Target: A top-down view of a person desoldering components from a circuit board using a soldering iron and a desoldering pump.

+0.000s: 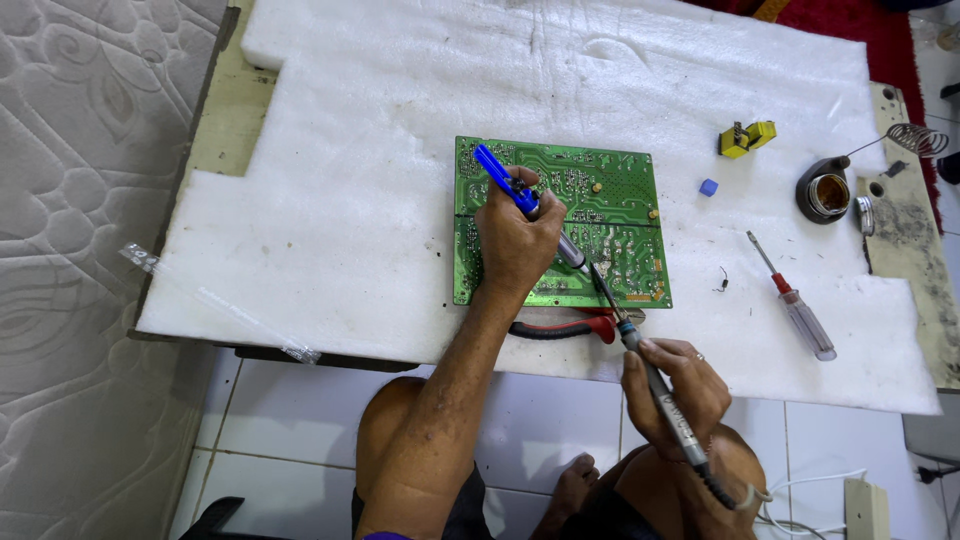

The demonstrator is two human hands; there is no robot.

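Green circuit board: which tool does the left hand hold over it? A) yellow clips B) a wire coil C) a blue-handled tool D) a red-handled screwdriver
C: the left hand grips a blue-handled tool above the green circuit board; the red-handled screwdriver lies untouched aside.

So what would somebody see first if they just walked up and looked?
Probably the bright green circuit board in the middle of the white foam sheet. Over it, the left hand holds a blue tool and the right hand holds a soldering iron with its tip at the board's near edge. A red-handled screwdriver lies to the right.
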